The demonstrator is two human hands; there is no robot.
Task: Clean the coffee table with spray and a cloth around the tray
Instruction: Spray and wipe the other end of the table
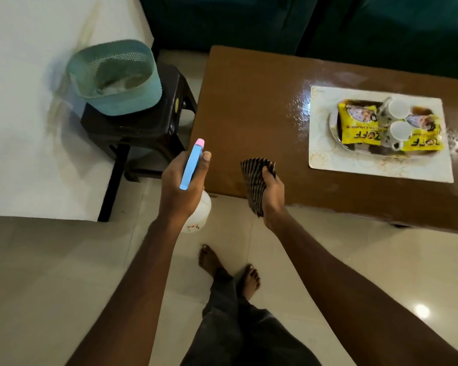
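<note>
Cloth [254, 178] first: it looks soft, limp and light, so keep it bunched as your right hand [273, 191] grips it now, over the near left corner of the surface [249, 107]; I cannot tell whether it touches the wood. Your left hand [180, 188] is curled round the neck of the spray bottle [193, 165], blue head up, with the white body hanging below the fist, over the floor [315, 260] just beside that corner. It is probably light plastic and slick when wet, so hold it at the neck.

The brown top is glossy, and droplets [296, 109] glisten beside the pale mat [325, 154]. On the mat sits the tray [333, 122] with two cups [398, 108] and yellow packets [357, 122]. The cups are likely fragile, so wipe wide of them.

A dark stool [148, 128] carrying a teal basket [122, 101] stands to the left of the surface, and a green sofa [222, 19] is behind it.
</note>
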